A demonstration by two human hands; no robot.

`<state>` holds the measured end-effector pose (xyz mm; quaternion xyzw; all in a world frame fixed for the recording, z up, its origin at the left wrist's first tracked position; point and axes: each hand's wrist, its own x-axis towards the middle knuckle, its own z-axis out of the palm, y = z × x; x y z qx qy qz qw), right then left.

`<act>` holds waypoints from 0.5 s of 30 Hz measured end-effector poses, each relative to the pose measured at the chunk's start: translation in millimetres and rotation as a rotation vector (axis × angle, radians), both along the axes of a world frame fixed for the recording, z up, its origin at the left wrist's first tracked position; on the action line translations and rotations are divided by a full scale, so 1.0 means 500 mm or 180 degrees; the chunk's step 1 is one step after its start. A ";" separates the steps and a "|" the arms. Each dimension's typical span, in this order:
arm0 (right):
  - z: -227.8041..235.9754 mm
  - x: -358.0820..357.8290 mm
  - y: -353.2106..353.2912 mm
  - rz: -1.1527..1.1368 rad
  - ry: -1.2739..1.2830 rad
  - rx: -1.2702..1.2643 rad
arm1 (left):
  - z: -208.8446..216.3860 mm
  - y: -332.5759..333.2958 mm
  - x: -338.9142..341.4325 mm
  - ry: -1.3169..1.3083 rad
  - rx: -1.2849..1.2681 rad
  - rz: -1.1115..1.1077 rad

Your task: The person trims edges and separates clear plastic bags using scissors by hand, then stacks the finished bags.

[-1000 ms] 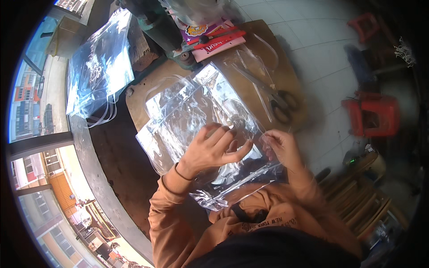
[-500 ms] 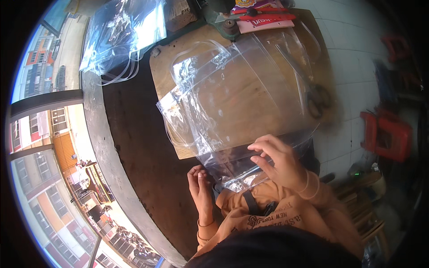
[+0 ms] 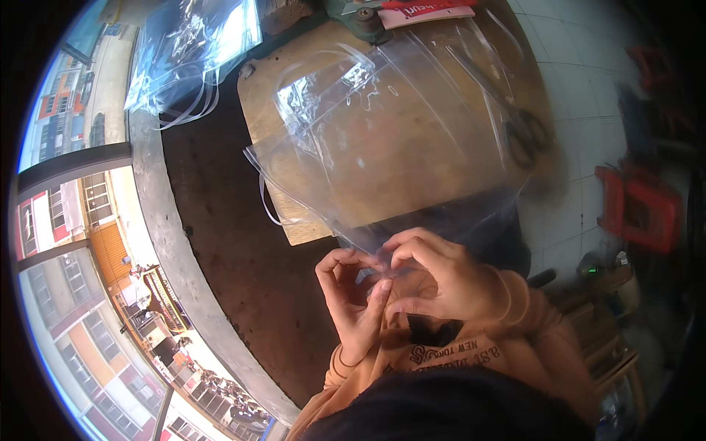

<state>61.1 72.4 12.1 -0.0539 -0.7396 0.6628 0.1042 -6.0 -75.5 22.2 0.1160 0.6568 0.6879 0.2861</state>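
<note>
A large clear plastic sheet or bag (image 3: 382, 140) lies spread over a wooden board (image 3: 412, 176). Its near edge hangs off the board toward me. My left hand (image 3: 351, 301) and my right hand (image 3: 434, 275) meet at that near edge, fingertips pinching the plastic between them just below the board's front edge. Both wrists wear orange sleeves.
Scissors (image 3: 515, 121) lie on the board's right side under the plastic. A pile of clear plastic bags (image 3: 187, 55) sits at the far left by the concrete ledge (image 3: 158, 213). A red stool (image 3: 640, 209) stands on the tiled floor at right. A red-and-white packet (image 3: 426, 9) lies at the top.
My left hand has come up from low beside my body to join the right hand at the plastic's near edge. The view has tilted so the board sits higher.
</note>
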 end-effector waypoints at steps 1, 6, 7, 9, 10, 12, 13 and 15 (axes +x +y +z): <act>-0.001 0.003 0.004 -0.0018 -0.0038 0.0001 | 0.002 0.019 0.009 0.0089 -0.0022 0.0208; -0.010 0.020 0.017 -0.0088 -0.0292 -0.0685 | -0.003 0.042 0.026 -0.0191 0.0173 0.0422; -0.016 0.023 0.017 -0.0111 -0.0266 -0.0806 | -0.007 0.041 0.029 -0.0173 0.0227 0.0381; -0.027 0.031 0.016 -0.0172 -0.0190 -0.1042 | -0.018 0.037 0.034 -0.0119 0.0342 0.0282; -0.024 0.032 0.020 -0.0120 -0.0197 -0.1191 | -0.024 0.036 0.037 -0.0105 0.0440 0.0308; -0.026 0.034 0.020 -0.0162 -0.0319 -0.1655 | -0.018 0.044 0.038 -0.0299 0.0485 0.0415; -0.027 0.035 0.021 -0.0182 -0.0378 -0.1887 | -0.017 0.048 0.038 -0.0396 0.0508 0.0470; -0.031 0.036 0.029 -0.0106 -0.0327 -0.2082 | -0.019 0.050 0.038 -0.0389 0.0427 0.0547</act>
